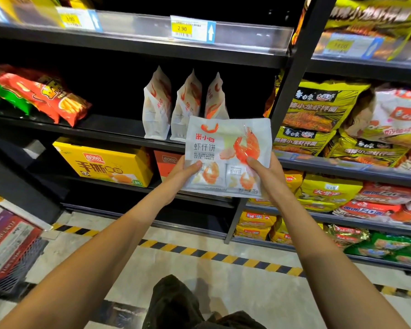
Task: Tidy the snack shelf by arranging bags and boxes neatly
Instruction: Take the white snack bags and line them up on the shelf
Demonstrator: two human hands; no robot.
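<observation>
A white shrimp-cracker bag (226,143) with orange prawns printed on it is held upright in front of the dark shelf (119,136). My left hand (179,175) grips its lower left edge, thumb on the front. My right hand (268,172) grips its lower right side, thumb pressed on the prawn picture. Three matching white bags (157,108) stand side-on in a row on the middle shelf, just behind and above the held bag.
Red and green snack bags (45,96) lie at the shelf's left. A yellow box (105,165) and a red box (167,163) sit one shelf down. Yellow noodle packs (318,110) fill the right-hand rack beyond a black post (292,74). A basket (12,255) stands at floor left.
</observation>
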